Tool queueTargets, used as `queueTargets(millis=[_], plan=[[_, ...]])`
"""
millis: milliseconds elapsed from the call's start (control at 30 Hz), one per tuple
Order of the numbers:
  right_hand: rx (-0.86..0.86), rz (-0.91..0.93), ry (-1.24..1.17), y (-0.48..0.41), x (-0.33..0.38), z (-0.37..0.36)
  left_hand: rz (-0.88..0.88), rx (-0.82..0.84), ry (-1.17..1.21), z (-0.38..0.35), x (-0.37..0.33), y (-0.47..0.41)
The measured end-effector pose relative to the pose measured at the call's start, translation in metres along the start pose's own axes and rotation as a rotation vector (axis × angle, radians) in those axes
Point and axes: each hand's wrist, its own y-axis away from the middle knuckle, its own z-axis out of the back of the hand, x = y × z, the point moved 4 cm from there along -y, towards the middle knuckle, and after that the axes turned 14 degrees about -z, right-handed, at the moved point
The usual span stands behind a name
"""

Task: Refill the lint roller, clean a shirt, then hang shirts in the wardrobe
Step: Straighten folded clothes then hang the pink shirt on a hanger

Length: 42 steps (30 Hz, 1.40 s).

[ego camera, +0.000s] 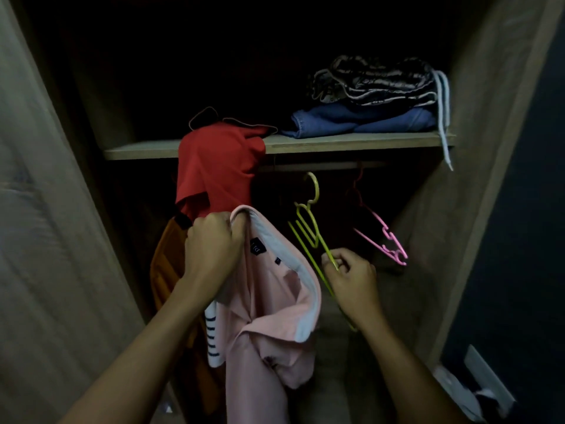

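Hanger (308,228) (yellow) beside shirt (269,301)

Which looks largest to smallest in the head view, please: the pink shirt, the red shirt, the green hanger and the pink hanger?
1. Pink shirt, though it is nearest the camera.
2. Red shirt.
3. Green hanger.
4. Pink hanger, which hangs farther back, so the order of the two hangers is unsure.

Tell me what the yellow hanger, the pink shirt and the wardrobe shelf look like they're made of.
Yellow hanger: probably plastic, since its thin bars are evenly coloured and smooth. Pink shirt: a soft, matte knit, perhaps cotton, with a folded collar and limp drape. Wardrobe shelf: likely laminated board, showing pale wood grain and a flat, dull edge.
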Motion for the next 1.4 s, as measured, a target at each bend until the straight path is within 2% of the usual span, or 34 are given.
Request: queueTargets(millis=[133, 233, 333, 500, 633, 733, 967, 1067, 1200, 1300, 1400], plan=[[-0.194, 0.069, -0.086, 0.074, -0.004, 0.022, -0.015, 0.017, 0.017, 0.020, -0.007, 0.015], [-0.263, -0.033, -0.155, 0.114, -0.002, 0.025, -0.051, 0.028, 0.035, 0.041, -0.016, 0.029], [-0.249, -0.094, -0.203, 0.132, 0.015, 0.029, -0.057, 0.041, 0.033, 0.059, -0.023, 0.042], [-0.152, 0.057, -0.224, 0.163, 0.077, 0.051, -0.083, 0.045, 0.028, 0.092, -0.030, 0.054], [-0.216, 0.095, -0.271, 0.180, 0.120, 0.077, -0.122, 0.063, 0.026, 0.118, -0.038, 0.057], [-0.293, 0.114, -0.397, 0.191, 0.162, 0.094, -0.109, 0.090, 0.035, 0.135, -0.042, 0.056], [-0.332, 0.259, -0.641, 0.192, 0.247, 0.093, -0.165, 0.111, 0.156, 0.170, -0.070, 0.055], [-0.413, 0.379, -0.543, 0.193, 0.265, 0.081, -0.130, 0.161, 0.298, 0.184, -0.079, 0.051], [-0.393, 0.535, -0.293, 0.187, 0.255, 0.062, 0.037, 0.208, 0.636, 0.205, -0.065, 0.044], [-0.339, 0.538, -0.223, 0.180, 0.239, 0.057, 0.125, 0.171, 0.780, 0.222, -0.053, 0.042], [-0.250, 0.528, -0.100, 0.172, 0.226, 0.055, 0.148, 0.175, 0.814, 0.234, -0.040, 0.041]])
